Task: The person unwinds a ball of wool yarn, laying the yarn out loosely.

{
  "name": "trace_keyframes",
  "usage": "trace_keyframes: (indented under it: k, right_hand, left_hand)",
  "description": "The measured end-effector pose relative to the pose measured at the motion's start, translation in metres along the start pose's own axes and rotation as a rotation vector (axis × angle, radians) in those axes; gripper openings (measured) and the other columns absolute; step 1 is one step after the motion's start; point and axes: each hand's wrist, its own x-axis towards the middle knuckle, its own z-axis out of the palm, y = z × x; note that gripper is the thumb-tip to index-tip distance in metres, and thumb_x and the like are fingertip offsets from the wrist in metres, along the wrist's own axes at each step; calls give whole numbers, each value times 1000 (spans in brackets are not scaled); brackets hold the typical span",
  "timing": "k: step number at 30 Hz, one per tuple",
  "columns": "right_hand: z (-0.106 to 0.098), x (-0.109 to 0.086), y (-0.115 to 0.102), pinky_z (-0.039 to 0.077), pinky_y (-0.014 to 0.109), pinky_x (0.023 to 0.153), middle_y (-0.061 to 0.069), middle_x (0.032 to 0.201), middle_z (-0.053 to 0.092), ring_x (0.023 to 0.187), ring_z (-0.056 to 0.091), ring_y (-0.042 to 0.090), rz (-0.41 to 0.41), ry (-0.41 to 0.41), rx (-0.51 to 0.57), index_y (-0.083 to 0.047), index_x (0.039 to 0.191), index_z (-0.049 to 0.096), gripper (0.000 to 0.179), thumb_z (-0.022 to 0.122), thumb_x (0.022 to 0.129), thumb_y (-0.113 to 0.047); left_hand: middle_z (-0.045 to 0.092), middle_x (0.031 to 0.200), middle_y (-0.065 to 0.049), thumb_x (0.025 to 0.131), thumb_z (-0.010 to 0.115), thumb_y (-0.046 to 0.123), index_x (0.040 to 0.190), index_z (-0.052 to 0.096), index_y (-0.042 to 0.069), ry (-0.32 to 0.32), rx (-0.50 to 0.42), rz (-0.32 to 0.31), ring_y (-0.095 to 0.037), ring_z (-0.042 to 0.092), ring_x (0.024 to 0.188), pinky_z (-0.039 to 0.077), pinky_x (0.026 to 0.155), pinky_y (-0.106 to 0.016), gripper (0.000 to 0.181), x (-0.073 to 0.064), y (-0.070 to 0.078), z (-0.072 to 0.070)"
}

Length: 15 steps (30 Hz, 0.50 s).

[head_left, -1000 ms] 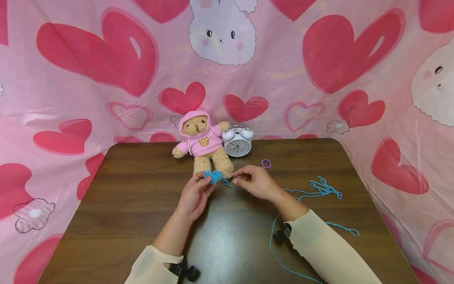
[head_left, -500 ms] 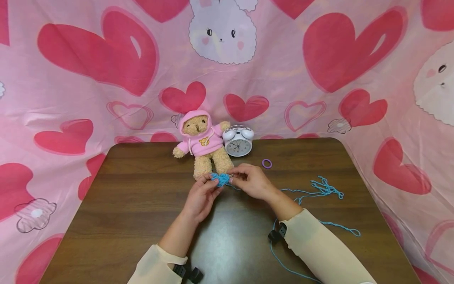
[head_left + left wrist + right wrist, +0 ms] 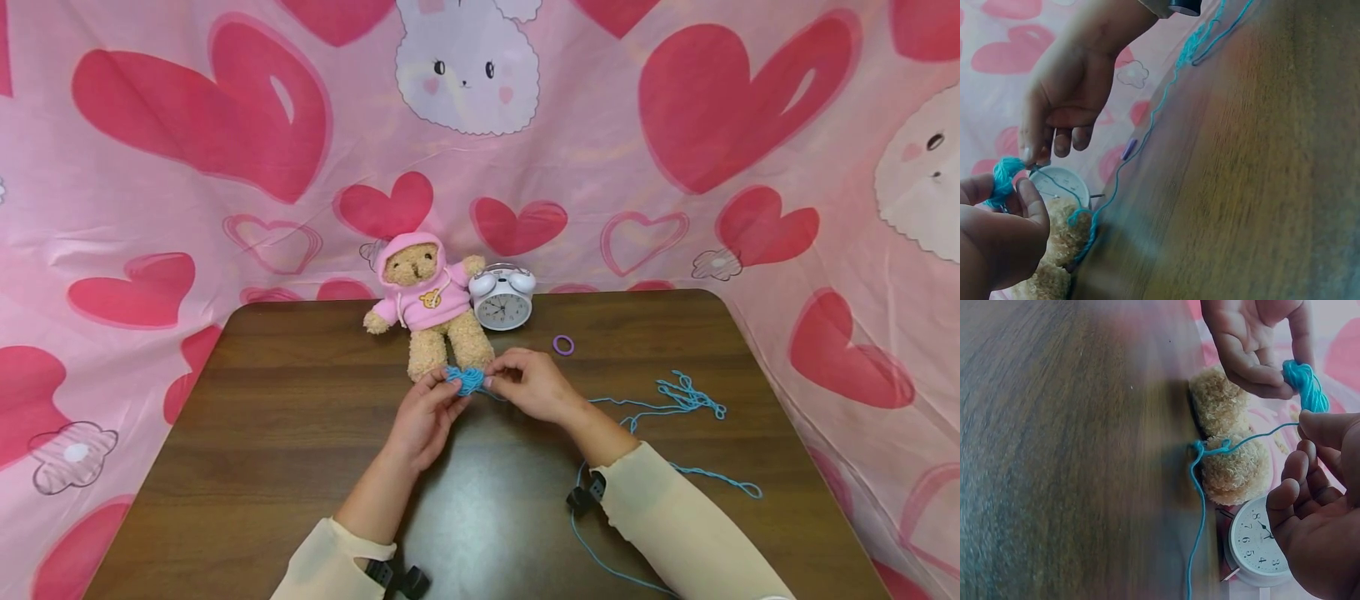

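Note:
A small wound bundle of blue yarn [image 3: 467,381] is pinched between the thumb and fingers of my left hand [image 3: 427,417], in front of the teddy bear's legs. Thumb and index of my right hand [image 3: 536,385] pinch the yarn strand right at the bundle's right edge. From those fingertips a single strand [image 3: 1267,433] hangs past the bear's foot, with a small tangle in it, as the right wrist view shows. In the left wrist view the bundle [image 3: 1005,178] sits between both hands, and the right hand's other fingers [image 3: 1062,142] curl loosely.
A teddy bear [image 3: 427,304] in a pink hoodie sits at the table's back, beside a white alarm clock [image 3: 502,300]. To the right lie a purple ring [image 3: 563,345] and a loose tangle of blue yarn [image 3: 686,396]. More yarn runs under the right forearm towards the front edge.
The left hand has moved the yarn bundle slightly right, to the right hand's fingertips. Those fingertips, earlier apart from the bundle, now meet its edge. The last half second shows almost no movement.

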Motion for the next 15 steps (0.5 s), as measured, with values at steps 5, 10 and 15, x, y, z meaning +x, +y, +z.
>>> trace_keyframes:
  k: [5, 10, 15]
  right_hand:
    - [-3, -2, -1, 51, 27, 71, -5, 91, 69, 81, 61, 12, 21, 6, 3, -14, 96, 79, 6, 80, 90, -13]
    - [-6, -4, -1, 51, 27, 70, -6, 90, 69, 80, 61, 12, 30, 8, -3, -15, 96, 79, 5, 80, 90, -15]
    - [-9, -9, 0, 49, 26, 68, -7, 86, 66, 77, 59, 11, 11, 7, -20, -13, 94, 79, 5, 79, 91, -16]
  left_hand:
    - [61, 101, -2, 101, 58, 0, 99, 54, 12, 14, 7, 4, -13, 64, 94, 52, 99, -35, 13, 0, 2, -2]
    - [62, 100, -1, 101, 57, -1, 97, 54, 13, 27, 2, 9, -13, 64, 94, 51, 100, -37, 15, -2, 5, -5]
    - [62, 101, -1, 100, 59, -1, 100, 53, 12, 34, 8, 37, -13, 66, 94, 52, 99, -36, 13, -3, 6, -9]
